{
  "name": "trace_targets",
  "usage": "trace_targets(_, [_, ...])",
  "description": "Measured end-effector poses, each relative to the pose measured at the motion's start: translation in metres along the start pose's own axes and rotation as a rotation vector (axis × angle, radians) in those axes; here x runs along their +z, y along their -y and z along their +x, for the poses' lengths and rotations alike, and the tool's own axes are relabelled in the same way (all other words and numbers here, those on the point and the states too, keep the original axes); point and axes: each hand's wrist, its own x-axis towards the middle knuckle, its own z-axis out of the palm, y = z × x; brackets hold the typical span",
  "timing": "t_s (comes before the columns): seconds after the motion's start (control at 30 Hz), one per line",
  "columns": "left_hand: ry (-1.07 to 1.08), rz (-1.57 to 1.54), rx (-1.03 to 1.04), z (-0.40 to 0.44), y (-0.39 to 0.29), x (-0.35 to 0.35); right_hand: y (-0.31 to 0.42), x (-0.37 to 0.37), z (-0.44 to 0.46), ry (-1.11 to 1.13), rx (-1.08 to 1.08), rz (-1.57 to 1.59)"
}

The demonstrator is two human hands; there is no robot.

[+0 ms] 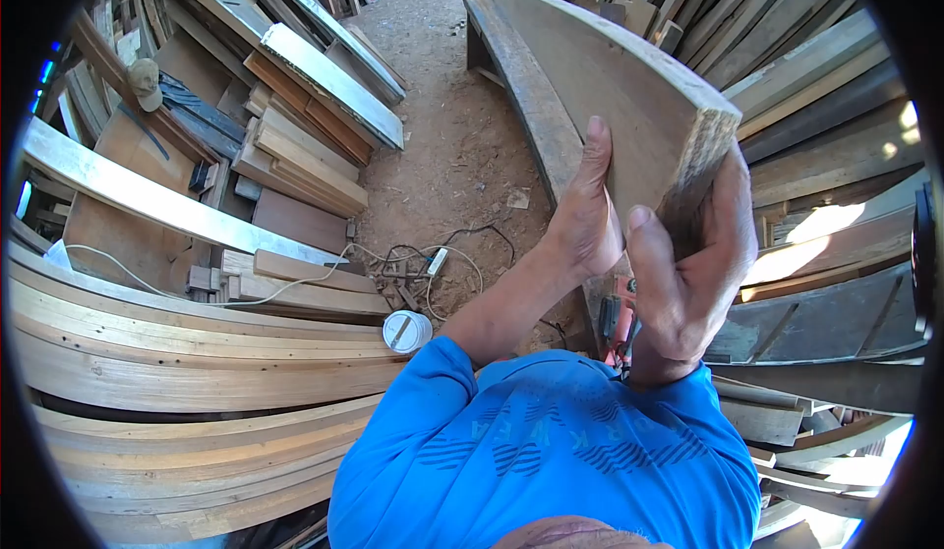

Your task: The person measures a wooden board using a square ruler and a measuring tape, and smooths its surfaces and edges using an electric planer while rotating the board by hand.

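A long wooden plank (600, 77) stands on its edge and stretches away from me, its rough cut end close to my chest. My left hand (588, 205) grips its lower edge, with the thumb raised against the broad left face and the other fingers hidden. My right hand (698, 264) is wrapped round the near end, thumb in front and fingers behind. Under the plank runs a narrow wooden bench (531, 97). Below my hands, a red tool (621, 323) is partly covered by my right forearm; its kind is unclear.
Stacked boards (197, 343) fill the left side, and leaning planks (796, 18) crowd the right. A white tub (406, 333) stands left of my arm. A cable with a white power strip (438, 262) lies on the dusty floor (433, 136).
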Motion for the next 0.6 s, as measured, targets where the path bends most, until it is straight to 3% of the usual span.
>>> trace_targets(0.23, [0.013,0.231,0.029,0.005,0.003,-0.018,0.019,-0.001,0.012,0.005,0.118,-0.122])
trace_targets(0.37, [-0.194,0.818,0.163,-0.03,-0.002,-0.086,0.011,-0.007,0.012,0.004,0.126,-0.079])
trace_targets(0.47, [-0.427,1.134,0.206,-0.062,-0.037,-0.122,-0.02,-0.015,0.001,0.03,-0.077,-0.003])
trace_targets(0.53, [-0.657,1.197,0.371,-0.072,-0.074,-0.124,-0.032,-0.016,-0.004,0.043,-0.185,0.049])
trace_targets(0.6, [-0.762,1.041,0.668,-0.079,-0.111,-0.111,-0.031,-0.014,-0.008,0.07,-0.198,0.059])
